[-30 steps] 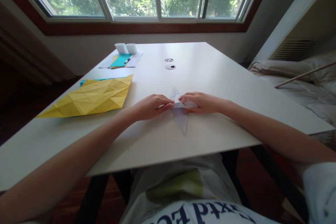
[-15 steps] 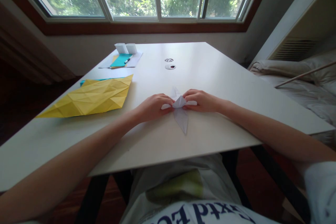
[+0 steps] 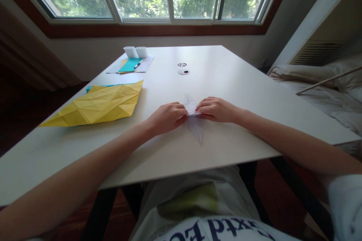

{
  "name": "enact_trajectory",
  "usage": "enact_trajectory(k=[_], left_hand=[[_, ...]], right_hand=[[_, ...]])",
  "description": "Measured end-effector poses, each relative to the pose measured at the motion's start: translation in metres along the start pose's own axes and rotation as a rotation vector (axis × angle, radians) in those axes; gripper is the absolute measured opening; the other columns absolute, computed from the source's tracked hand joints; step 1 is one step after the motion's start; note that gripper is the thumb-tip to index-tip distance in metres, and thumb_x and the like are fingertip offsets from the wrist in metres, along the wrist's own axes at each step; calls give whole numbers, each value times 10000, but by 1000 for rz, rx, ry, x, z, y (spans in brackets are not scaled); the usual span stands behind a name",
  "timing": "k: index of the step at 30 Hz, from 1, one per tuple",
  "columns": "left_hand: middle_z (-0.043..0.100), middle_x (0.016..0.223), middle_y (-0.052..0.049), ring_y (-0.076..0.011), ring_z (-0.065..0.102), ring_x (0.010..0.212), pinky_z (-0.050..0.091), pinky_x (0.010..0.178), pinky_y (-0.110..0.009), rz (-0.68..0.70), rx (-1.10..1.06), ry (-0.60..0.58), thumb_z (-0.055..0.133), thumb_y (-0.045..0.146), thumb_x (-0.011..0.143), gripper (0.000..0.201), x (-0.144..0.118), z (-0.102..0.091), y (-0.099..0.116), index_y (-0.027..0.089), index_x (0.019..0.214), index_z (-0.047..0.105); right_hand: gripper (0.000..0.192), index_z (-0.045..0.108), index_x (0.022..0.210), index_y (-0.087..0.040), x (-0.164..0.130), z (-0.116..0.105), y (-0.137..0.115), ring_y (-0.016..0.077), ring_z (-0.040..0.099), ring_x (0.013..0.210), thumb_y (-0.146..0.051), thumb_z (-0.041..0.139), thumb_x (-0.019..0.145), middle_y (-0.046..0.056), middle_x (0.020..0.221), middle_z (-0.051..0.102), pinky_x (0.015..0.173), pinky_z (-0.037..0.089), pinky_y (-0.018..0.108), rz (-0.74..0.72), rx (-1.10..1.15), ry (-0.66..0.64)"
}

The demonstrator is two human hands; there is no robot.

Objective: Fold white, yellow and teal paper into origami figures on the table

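White folded paper (image 3: 195,122) mid-table (image 3: 240,83).

dark blue print on white shirt (image 3: 215,229) at bottom edge, upside down and cropped, letters roughly "xtd" partly legible, full word unreadable, no other readable text

Between the left hand (image 3: 166,117) and the right hand (image 3: 216,109) lies a folded paper (image 3: 195,124) of pale white with a faint grey-lilac cast, nearly the same tone as the white table (image 3: 243,94) beneath it. Well to the left of the left hand is a bright yellow sheet (image 3: 97,103), patterned all over with triangular crease facets, with a teal paper (image 3: 90,88) edge showing at its far side. Far beyond the left hand, a second teal sheet (image 3: 130,64) rests on white paper (image 3: 145,66), by two small white boxes (image 3: 135,51).
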State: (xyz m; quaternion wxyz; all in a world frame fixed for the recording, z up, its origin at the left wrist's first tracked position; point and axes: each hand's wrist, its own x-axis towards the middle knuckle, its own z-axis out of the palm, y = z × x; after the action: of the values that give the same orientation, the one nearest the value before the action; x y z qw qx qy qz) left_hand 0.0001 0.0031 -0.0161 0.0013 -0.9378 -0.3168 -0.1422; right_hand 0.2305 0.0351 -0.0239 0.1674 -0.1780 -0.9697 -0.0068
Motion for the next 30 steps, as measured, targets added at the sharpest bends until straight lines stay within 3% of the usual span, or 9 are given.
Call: enact_trajectory(k=[9,14,18,26,30], left_hand=[[654,758,-29,-130,582,678,451,653,-228,-179,-234,98,499,145,764,176,6,4,-4,156,779,674],[638,696,1,-96,521,570,396,566,-205,-270,-290,107,497,181,761,163,7,4,-5,153,764,657],[657,696,30,-92,529,554,385,565,-200,-352,-313,141,512,215,774,153,8,5,-6,174,900,588],[679,745,25,-135,609,635,424,624,-235,-488,-395,238,580,236,745,421,10,12,-5,195,1128,409],[674,754,19,-165,640,697,432,666,-261,-479,-400,270,618,266,727,536,9,13,-6,185,1196,371]], right_hand=[[157,642,836,-152,6,4,-4,147,600,759,-206,495,838,77,861,654,690,458,248,217,288,102],[151,631,824,-152,8,4,-7,137,579,732,-203,489,827,60,830,649,669,432,244,285,282,132],[134,613,845,-172,8,5,-7,95,550,607,-245,502,829,14,776,657,588,404,216,372,274,149],[337,524,1083,-209,12,11,-6,129,630,688,-237,591,754,-8,786,698,656,444,242,549,342,229],[370,522,1092,-216,13,10,-7,144,648,693,-248,608,733,-14,783,705,646,445,245,592,355,240]])
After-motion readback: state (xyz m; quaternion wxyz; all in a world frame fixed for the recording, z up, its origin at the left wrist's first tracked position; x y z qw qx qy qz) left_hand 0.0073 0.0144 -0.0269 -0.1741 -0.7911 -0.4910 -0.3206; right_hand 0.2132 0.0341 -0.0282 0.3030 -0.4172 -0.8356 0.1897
